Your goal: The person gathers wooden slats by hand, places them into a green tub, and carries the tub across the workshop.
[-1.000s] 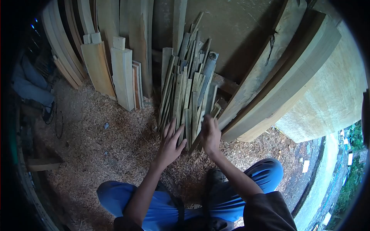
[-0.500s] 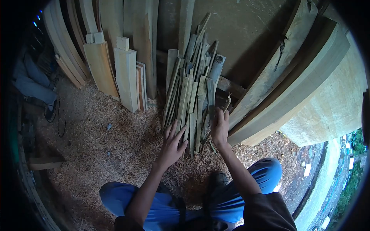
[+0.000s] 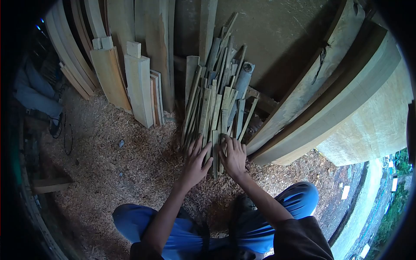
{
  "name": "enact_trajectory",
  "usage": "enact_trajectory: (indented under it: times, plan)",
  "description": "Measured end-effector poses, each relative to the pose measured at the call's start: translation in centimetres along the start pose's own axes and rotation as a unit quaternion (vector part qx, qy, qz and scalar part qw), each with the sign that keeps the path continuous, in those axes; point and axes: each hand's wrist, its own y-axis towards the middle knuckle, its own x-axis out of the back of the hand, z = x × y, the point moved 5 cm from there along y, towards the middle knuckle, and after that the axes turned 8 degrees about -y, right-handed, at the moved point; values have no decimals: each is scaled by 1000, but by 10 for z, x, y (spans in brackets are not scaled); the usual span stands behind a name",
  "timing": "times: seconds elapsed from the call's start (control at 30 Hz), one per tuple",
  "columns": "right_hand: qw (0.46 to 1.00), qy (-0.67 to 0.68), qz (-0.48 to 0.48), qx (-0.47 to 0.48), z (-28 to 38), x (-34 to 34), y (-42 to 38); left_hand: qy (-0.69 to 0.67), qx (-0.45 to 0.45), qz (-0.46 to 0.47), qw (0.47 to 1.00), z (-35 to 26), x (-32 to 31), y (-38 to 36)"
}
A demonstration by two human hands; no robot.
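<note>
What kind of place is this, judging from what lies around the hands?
Probably a woodworking shed or timber store: long planks lean against the wall, wood shavings cover the floor, and both hands rest on a bundle of thin wooden slats.

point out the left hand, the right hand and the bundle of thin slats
left hand [image 3: 196, 163], head view, back of the hand
right hand [image 3: 234, 157], head view, back of the hand
slats [image 3: 215, 100], head view, middle of the bundle

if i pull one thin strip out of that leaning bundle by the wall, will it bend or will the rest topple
The thin wooden strips look narrow and long, so one would probably feel light and flex a little. They lean loosely against each other, so neighbours may well slide or tip. Both the left hand and right hand rest flat on their lower ends.
</note>
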Motion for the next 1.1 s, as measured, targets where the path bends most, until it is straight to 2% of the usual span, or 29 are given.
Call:
enact_trajectory:
  times: [0.03, 0.17, 0.33, 0.43, 0.5, 0.53, 0.6, 0.63, 0.7, 0.77, 0.83, 0.87, 0.9, 0.97, 1.0, 1.1]
  plan:
    - [998, 46, 34, -27, 0, -6, 1, 1, 0, -1, 1000, -1, 1, 0]
    - [996, 76, -23, -37, 6, 0, 9, 17, 6, -4, 1000, -2, 7, 0]
    - [997, 64, -35, -31, 20, 11, 3, 15, 8, -14, 1000, -9, 15, -6]
    - [993, 108, -21, -37, 43, 32, 8, -19, 18, -73, 997, -18, 41, -17]
    - [974, 226, 10, -13, 71, 66, 17, -143, 96, -148, 974, -22, 63, -34]
    - [973, 232, 9, -4, 88, 92, 25, -137, 94, -157, 974, -45, 84, -38]
    - [971, 235, 24, 36, 123, 152, 30, -148, 156, -268, 939, -94, 125, -62]
    - [969, 241, 37, 46, 141, 182, 21, -145, 168, -280, 934, -128, 139, -80]
    - [955, 283, 86, -26, 175, 242, 29, -184, 186, -364, 894, -199, 178, -92]
    - [937, 326, 121, -8, 221, 322, 36, -163, 191, -416, 874, -288, 222, -112]
    - [911, 382, 156, -3, 255, 405, 33, -266, 262, -432, 821, -367, 244, -142]
    - [905, 384, 180, 21, 273, 445, 35, -199, 241, -467, 827, -410, 264, -153]
    - [900, 388, 194, 46, 286, 479, 37, -194, 243, -492, 813, -445, 280, -167]
    - [881, 391, 253, 86, 308, 526, 28, -62, 242, -479, 842, -509, 303, -199]
    - [869, 405, 257, 118, 315, 544, 20, -82, 240, -540, 802, -533, 308, -217]
    - [856, 362, 291, 229, 327, 575, -4, -43, 265, -610, 746, -587, 310, -274]
